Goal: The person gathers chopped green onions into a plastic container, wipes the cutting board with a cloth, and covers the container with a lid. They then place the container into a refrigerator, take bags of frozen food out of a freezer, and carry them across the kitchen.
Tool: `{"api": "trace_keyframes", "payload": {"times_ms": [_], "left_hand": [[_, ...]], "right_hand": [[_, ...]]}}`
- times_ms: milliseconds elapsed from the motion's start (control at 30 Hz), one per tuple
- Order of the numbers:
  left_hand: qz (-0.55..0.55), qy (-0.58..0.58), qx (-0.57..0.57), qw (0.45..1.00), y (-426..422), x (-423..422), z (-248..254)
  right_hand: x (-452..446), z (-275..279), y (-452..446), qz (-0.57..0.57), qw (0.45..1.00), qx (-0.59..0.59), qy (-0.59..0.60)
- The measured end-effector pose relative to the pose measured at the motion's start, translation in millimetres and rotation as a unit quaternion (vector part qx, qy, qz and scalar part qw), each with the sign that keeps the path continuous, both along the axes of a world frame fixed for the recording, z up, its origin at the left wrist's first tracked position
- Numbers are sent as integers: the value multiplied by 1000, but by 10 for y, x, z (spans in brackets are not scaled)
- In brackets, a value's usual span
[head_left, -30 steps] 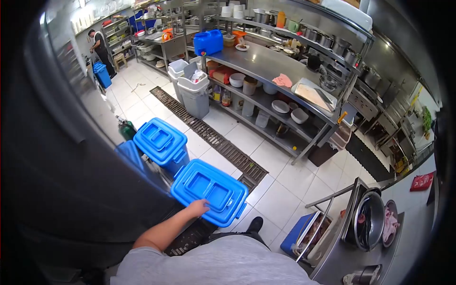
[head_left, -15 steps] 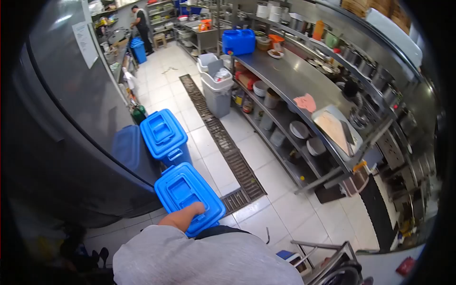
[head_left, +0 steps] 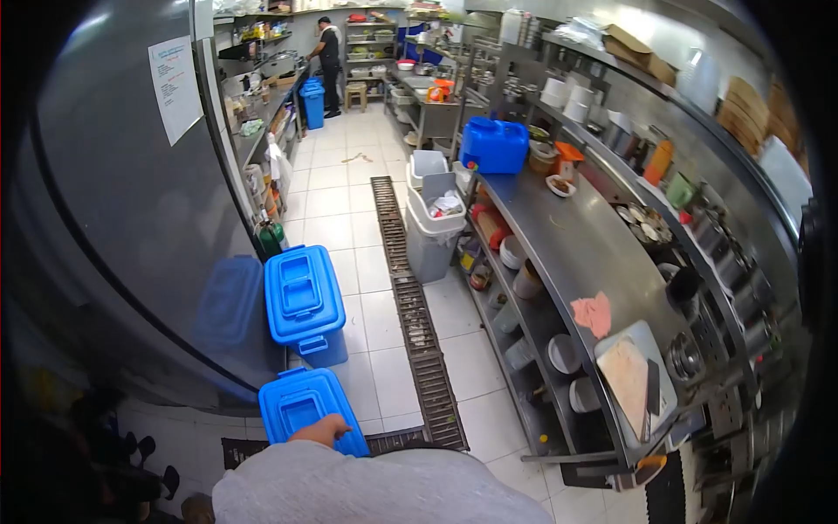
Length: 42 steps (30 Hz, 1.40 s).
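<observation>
My left hand (head_left: 323, 430) reaches from the grey sleeve onto the lid of the nearer blue lidded bin (head_left: 298, 393). Its fingers look curled at the moulded grip in the lid, though the fingertips are partly hidden. The lid lies on the bin, and my body covers the near side. Just beyond stands a second blue lidded bin (head_left: 301, 293), its lid on too. My right hand is out of view, below or behind the grey shirt (head_left: 375, 485).
A dark metal cabinet (head_left: 113, 227) rises on the left. A floor drain grate (head_left: 410, 306) runs down the aisle. Grey waste bins (head_left: 432, 236) stand by the steel counter (head_left: 576, 227), which holds a blue jug (head_left: 495, 146) and cutting board (head_left: 630, 375). Another person (head_left: 328, 65) stands far back.
My view has tilted up and turned left, so the bins sit lower in it and more of the far kitchen shows. My left hand stays on the nearer bin's lid.
</observation>
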<state>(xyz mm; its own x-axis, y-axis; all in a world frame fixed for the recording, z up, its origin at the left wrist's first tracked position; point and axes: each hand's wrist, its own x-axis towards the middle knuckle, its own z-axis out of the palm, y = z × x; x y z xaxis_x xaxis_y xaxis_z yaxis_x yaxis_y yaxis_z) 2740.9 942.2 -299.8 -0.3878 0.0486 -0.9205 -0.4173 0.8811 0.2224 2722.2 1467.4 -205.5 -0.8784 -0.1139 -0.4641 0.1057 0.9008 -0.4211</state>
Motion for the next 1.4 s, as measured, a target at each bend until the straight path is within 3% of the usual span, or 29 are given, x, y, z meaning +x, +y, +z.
{"api": "trace_keyframes", "payload": {"times_ms": [33,100,167,233,267,333,433,500,567,633,667,733,767,800,833,867,900,933,1000,1033,1067,1133,1167,1200,1233,1267,1300,1367,1400], "left_hand": [[167,-105,26,980,-91,-179,-107],[106,21,13,994,3,-745,387],[13,117,33,993,-54,-1465,493],[44,300,-27,952,-78,-2010,541],[57,298,-33,952,-98,-2252,638],[226,356,40,906,-132,-2680,888],[235,355,20,905,-331,-3050,635],[179,301,-27,936,-512,-3052,284],[145,210,-46,966,-752,-2844,152],[137,34,-53,989,-1056,-2727,153],[147,31,-51,987,-1154,-2845,227],[345,-21,-29,938,-1404,-3071,344],[351,-22,-27,936,-1518,-3231,378],[566,51,21,823,-1650,-3411,370],[743,123,66,654,-1823,-3629,354],[746,130,68,649,-1990,-3899,433],[757,236,53,607,-2145,-4181,501],[758,339,38,556,-2315,-4526,646],[745,399,45,533,-2810,-5218,726],[708,448,9,546,-3118,-5639,770],[668,494,-25,556,-3402,-6077,905],[544,589,-33,597,-3964,-7079,1387],[547,594,47,588,-4125,-7607,1966],[493,584,87,638,-4302,-8096,2559],[339,670,72,656,-4513,-8569,2904],[260,693,114,663,-4661,-9023,3255],[193,691,149,681,-4758,-9486,3539],[52,734,149,661,-4909,-10342,3855],[44,731,152,664,-5035,-10712,3868]], "right_hand": [[-269,31,-24,4,1000,1,0],[-836,57,-105,9,1000,3,2],[-1356,64,-208,15,1000,4,1],[-1901,40,-351,27,1000,4,1],[-2179,17,-426,34,999,3,-1],[-2775,-73,-602,53,999,0,-1],[-3785,-239,-884,87,996,-4,-2],[-4460,-317,-1047,119,993,-5,-5],[-5121,-296,-1254,151,989,-4,-12],[-5744,-233,-1527,184,983,-10,-16],[-6007,-194,-1657,202,979,-12,-17],[-6463,262,-2063,242,970,-37,-13],[-6668,609,-2342,262,963,-55,-15],[-6904,796,-2624,280,958,-59,-22],[-7470,236,-2869,384,916,18,-112],[-8059,-284,-3196,478,851,95,-194],[-8409,21,-3551,594,798,25,-95],[-8712,672,-4000,693,720,-42,6],[-9156,1488,-4806,638,767,3,67],[-9122,2379,-5372,377,925,-2,-46],[-9403,2496,-5665,311,942,-102,-71],[-9911,2636,-6236,321,928,-184,-51],[-10090,2731,-6492,317,929,-183,-49],[-10287,2867,-6812,283,924,-251,-52],[-10420,3022,-7107,243,914,-318,-61],[-10459,3438,-7440,187,926,-322,-67],[-10752,3393,-7698,195,926,-322,-31],[-11258,3380,-8114,190,927,-323,6],[-11463,3470,-8348,178,924,-338,-8]]}}
